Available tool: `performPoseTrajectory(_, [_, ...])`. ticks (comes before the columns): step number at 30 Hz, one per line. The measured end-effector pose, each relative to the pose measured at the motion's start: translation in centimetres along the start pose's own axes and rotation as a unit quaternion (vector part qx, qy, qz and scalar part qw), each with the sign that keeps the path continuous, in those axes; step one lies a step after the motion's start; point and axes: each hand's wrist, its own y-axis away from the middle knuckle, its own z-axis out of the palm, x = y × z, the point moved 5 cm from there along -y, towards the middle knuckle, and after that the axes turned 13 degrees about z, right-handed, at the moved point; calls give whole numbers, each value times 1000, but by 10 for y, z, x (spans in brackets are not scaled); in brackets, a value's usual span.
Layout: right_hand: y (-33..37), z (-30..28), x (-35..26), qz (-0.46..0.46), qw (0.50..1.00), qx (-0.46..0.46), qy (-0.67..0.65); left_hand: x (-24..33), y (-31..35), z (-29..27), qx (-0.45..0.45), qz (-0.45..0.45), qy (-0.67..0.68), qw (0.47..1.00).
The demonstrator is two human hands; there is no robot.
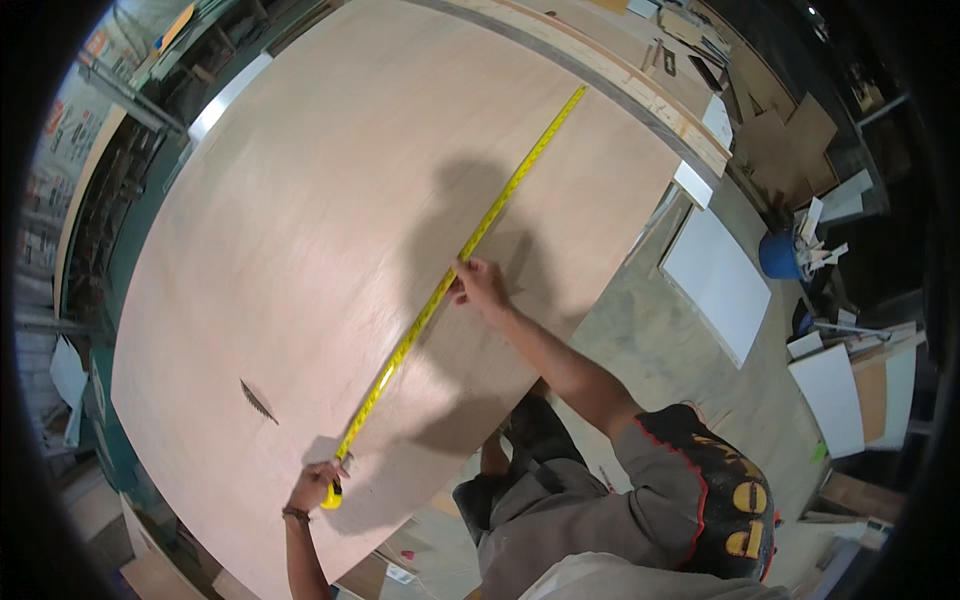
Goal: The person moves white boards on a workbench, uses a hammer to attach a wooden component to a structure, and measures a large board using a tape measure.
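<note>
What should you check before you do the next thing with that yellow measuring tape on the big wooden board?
1. Tape measure lies flat and straight across the plywood sheet: ok.
2. Left hand holds the tape case at the near edge: ok.
3. Right hand presses on the tape partway along: ok.
4. Far tip of the tape hooked over the far edge: cannot tell, too small.
5. Pencil or marker in the right hand: cannot tell.
6. Saw blade sticking up through the sheet is apart from both hands: ok.
</note>
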Motion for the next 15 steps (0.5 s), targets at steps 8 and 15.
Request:
performPoseTrajectory(8, [-60, 15, -26, 30, 997, 10, -66, -51, 3, -61, 180, 97, -89, 975])
performPoseTrajectory(15, [-91, 78, -21, -138, 947, -27, 288, -193, 136, -128, 317, -81, -250, 911])
